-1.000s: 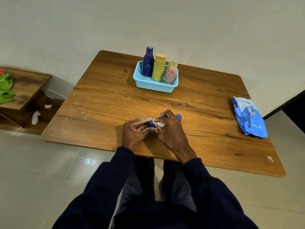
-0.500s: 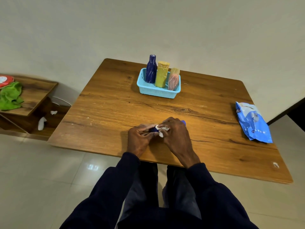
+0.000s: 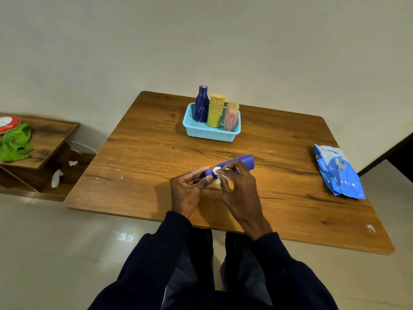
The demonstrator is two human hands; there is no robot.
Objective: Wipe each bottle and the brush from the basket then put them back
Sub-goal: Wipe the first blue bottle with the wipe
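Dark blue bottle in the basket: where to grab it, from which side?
Probably by the narrow neck, from above or its left. The dark blue bottle stands upright at the left end of the basket; the yellow bottle crowds its right side, and its base sits inside the basket walls.

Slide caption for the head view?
Left hand holds a purple object, right hand wipes it with tissue; three bottles stand in the basket.
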